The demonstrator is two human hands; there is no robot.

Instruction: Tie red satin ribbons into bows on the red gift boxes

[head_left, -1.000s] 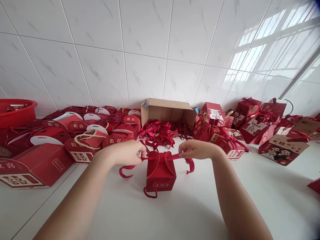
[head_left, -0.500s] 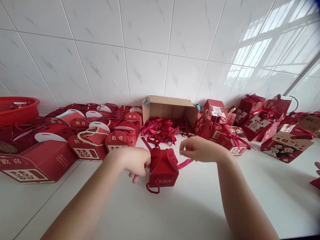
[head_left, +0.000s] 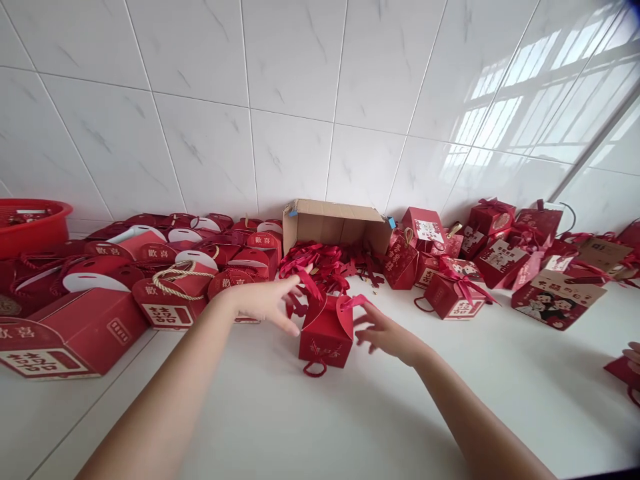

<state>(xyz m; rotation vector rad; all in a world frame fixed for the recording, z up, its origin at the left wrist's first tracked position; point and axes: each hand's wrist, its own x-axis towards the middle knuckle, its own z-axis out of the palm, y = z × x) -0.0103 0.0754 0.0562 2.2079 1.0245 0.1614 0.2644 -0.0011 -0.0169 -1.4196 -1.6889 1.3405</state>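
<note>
A small red gift box [head_left: 326, 337] stands upright in front of me. Its curved flaps meet at the top, and a red twisted cord handle [head_left: 315, 369] hangs at the front. Red ribbon [head_left: 353, 303] comes out through the top on both sides. My left hand [head_left: 270, 301] is at the box's left, thumb and fingers apart, fingertips against the left ribbon end. On the right side, my right hand [head_left: 385, 330] has the right ribbon end at its index finger, seemingly gripped; its lower fingers are loosely spread beside the box.
Behind the box, a cardboard carton [head_left: 340, 212] lies on its side with loose red ribbons [head_left: 320, 261] spilling out. Several red boxes [head_left: 107, 330] crowd the left beside a red basin [head_left: 35, 230]. More boxes [head_left: 457, 297] stand right. Another person's hand [head_left: 633, 351] shows at the right edge.
My right hand has moved down and left to the right ribbon end, which is now lifted off the table. My left hand has risen toward the left ribbon end, its fingers spreading.
</note>
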